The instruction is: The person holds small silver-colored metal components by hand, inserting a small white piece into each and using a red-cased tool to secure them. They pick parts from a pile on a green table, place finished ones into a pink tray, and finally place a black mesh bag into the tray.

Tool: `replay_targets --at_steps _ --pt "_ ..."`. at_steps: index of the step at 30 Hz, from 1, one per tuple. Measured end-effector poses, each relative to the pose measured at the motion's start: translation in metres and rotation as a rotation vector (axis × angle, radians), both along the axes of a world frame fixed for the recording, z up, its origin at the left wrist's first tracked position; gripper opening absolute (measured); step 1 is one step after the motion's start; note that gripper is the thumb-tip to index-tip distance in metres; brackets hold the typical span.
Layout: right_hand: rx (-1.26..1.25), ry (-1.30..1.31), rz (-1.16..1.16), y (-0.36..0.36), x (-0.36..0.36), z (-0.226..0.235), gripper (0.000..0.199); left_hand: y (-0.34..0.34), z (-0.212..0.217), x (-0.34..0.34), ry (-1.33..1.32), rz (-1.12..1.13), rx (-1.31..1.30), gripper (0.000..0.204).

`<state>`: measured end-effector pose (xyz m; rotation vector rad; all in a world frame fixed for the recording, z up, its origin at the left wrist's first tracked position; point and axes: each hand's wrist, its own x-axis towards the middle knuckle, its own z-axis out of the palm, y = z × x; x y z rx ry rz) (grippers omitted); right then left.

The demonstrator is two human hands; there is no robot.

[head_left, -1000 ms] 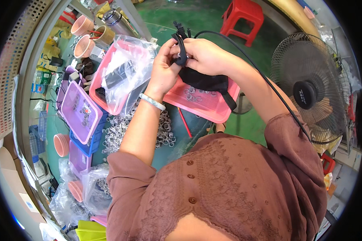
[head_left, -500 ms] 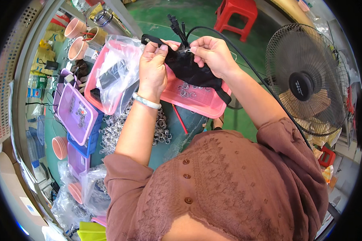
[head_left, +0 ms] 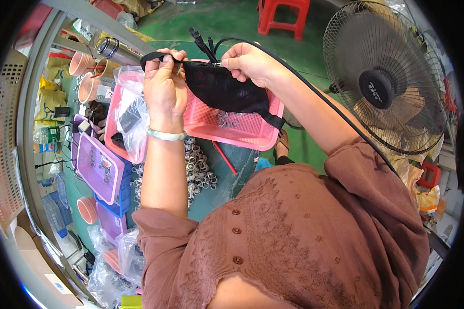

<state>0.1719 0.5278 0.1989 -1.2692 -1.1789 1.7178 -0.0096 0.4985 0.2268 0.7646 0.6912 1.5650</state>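
A black mesh zip pouch [head_left: 224, 90] with a strap at each end is stretched over a pink basket [head_left: 227, 136]. My left hand [head_left: 164, 92] is closed on the pouch's left end, where the black strap runs across the fingers. At the top edge, my right hand [head_left: 250, 63] pinches a small metal zipper pull. Black cable ends [head_left: 202, 45] stick up behind the pouch between my hands, and a thicker black cable arcs past my right forearm. Several small metal rings [head_left: 228, 120] lie in the basket, partly covered by the pouch.
A heap of metal rings [head_left: 198, 170] and a red stick [head_left: 224, 157] lie on the green table. Purple trays [head_left: 99, 167], pink cups [head_left: 87, 210] and a steel flask [head_left: 117, 50] stand left. Right is a fan [head_left: 384, 85]; beyond is a red stool [head_left: 283, 18].
My left hand has moved left with the pouch's end, and the pouch now hangs wider and flatter. My right hand still pinches the zipper pull. The whole view has shifted a little.
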Motion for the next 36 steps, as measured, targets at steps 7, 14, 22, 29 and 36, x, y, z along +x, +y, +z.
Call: replay_targets --at_steps 7,14,22,29,36 --pt "0.136 -0.164 0.092 0.004 -0.015 0.018 0.004 0.007 0.012 -0.004 -0.06 0.028 -0.093 0.006" --pt "-0.027 -0.047 0.227 0.011 -0.015 0.011 0.008 0.019 -0.005 -0.019 -0.07 0.076 -0.08 0.005" --pt "-0.071 0.263 0.233 0.008 0.009 0.005 0.014 -0.054 -0.02 0.059 1.031 0.821 0.278 0.014" --pt "0.096 0.1 0.423 0.036 0.027 -0.007 0.03 -0.059 -0.038 0.084 1.165 0.67 0.222 0.016" --pt "0.1 -0.042 0.44 0.015 0.018 0.013 0.026 -0.04 -0.038 0.057 1.44 0.558 0.265 0.011"
